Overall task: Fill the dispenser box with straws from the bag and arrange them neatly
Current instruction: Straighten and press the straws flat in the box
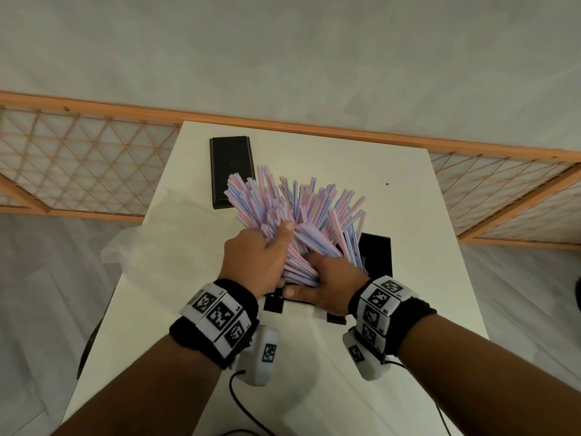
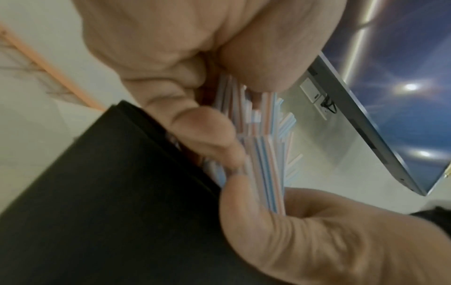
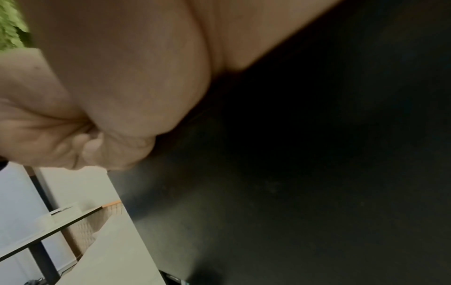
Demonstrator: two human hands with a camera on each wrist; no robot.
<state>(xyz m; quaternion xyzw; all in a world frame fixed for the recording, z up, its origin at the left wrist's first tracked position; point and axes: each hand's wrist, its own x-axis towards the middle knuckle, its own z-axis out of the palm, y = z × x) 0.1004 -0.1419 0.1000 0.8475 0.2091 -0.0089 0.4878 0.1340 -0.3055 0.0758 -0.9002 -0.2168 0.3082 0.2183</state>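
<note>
A big bundle of pink, blue and white striped straws (image 1: pixel 301 212) stands fanned out, its lower ends in the black dispenser box (image 1: pixel 377 253) near the table's middle. My left hand (image 1: pixel 267 253) grips the bundle from the left, thumb up against the straws. My right hand (image 1: pixel 323 281) holds the bundle's base from the near right, its thumb lying along the box's front edge. In the left wrist view curled fingers (image 2: pixel 205 133) wrap the straws (image 2: pixel 263 154) beside the box wall (image 2: pixel 109 192). The right wrist view shows only my palm (image 3: pixel 122 77) against the dark box (image 3: pixel 317 173).
The box's black lid (image 1: pixel 231 171) lies flat at the far left of the white table (image 1: pixel 408 199). A clear plastic bag (image 1: pixel 163 237) lies crumpled on the table's left edge. A wooden lattice screen (image 1: pixel 78 165) runs behind the table.
</note>
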